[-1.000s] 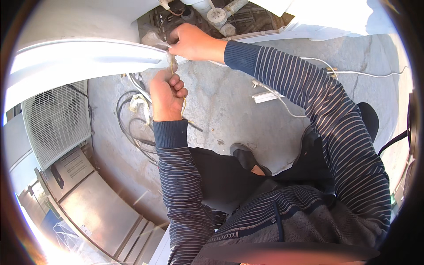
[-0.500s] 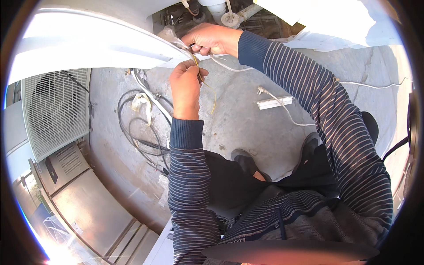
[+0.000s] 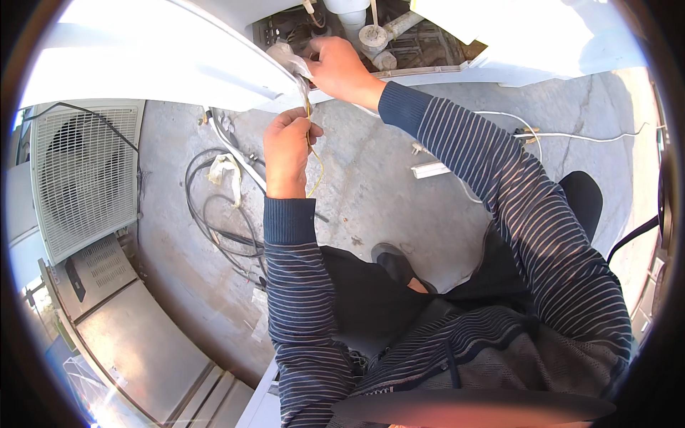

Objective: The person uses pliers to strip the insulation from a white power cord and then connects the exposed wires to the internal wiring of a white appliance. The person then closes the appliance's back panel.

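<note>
My left hand [image 3: 287,153] is closed in a pinch on a thin yellow wire [image 3: 318,171], whose loose end hangs below my fingers. Above it, my right hand [image 3: 346,71] is at the lower edge of a white appliance [image 3: 171,53], beside a piece of clear plastic wrap [image 3: 287,57]. Its fingers are curled and partly hidden, so what they grip does not show. A pale wire bundle [image 3: 302,89] runs from the plastic down to my left hand. Inside the appliance's open base are a white pipe fitting [image 3: 373,37] and dark parts.
Black cables [image 3: 207,228] and a white hose [image 3: 239,157] lie coiled on the concrete floor [image 3: 357,207]. A white cord [image 3: 571,134] and a white bar-shaped piece [image 3: 430,170] lie to the right. At left stand a fan unit with a grille [image 3: 85,178] and a metal cabinet [image 3: 143,342].
My right hand has moved up into the appliance's open base, and its fingertips are now more hidden. My left hand stays on the yellow wire, slightly lower and further left.
</note>
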### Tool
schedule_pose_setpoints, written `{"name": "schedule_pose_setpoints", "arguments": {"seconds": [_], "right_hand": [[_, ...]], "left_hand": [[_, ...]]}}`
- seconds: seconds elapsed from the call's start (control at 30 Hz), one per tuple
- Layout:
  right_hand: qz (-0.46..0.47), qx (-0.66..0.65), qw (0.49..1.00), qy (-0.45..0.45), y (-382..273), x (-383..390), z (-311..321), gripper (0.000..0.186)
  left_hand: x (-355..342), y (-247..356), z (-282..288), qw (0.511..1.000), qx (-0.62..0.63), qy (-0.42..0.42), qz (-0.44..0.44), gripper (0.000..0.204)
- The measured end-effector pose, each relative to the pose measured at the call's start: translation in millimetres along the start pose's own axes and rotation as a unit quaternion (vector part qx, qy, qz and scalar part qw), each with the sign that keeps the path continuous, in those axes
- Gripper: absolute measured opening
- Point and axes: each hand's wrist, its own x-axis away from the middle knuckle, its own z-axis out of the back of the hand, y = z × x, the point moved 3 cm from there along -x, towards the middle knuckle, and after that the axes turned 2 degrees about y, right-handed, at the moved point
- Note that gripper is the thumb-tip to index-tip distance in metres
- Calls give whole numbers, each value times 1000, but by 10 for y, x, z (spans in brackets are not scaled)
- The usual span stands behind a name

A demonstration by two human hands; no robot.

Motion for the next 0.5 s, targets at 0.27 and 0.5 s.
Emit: {"name": "schedule_pose_setpoints", "arguments": {"seconds": [0.27,0.5], "right_hand": [[-193,-210,952,-113,140,-386,-341,24],[-228,-258,923,-170,3,-539,-496,29]], "left_hand": [[2,-15,-112,997,-25,-49,-50,35],[-58,-103,-353,988,-83,-63,-117,45]]}}
